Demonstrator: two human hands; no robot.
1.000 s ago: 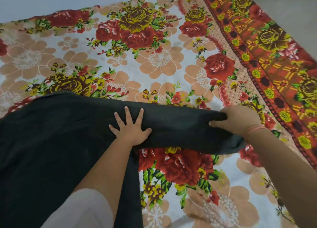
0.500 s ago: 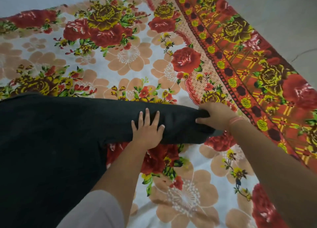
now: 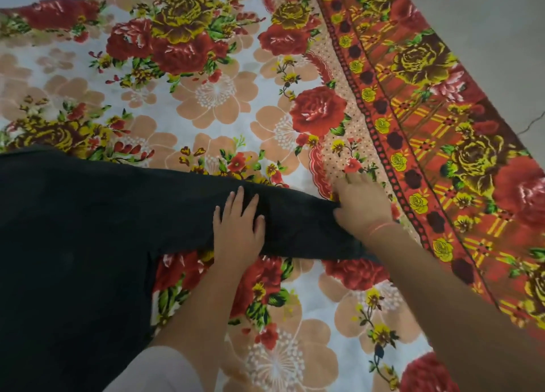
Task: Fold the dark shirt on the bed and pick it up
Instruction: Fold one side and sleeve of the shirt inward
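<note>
A person's flat, spread left hand [image 3: 237,229] pins the dark cotton shirt's [image 3: 88,229] sleeve [image 3: 295,223] on the floral bedsheet [image 3: 218,97] while the right hand [image 3: 364,206], fingers loosely spread, rests at its cuff, apparently smoothing before folding it inward.

No readable text, labels, brands, numbers or signs anywhere in view. Only printed flower and lattice patterning, no lettering.
</note>
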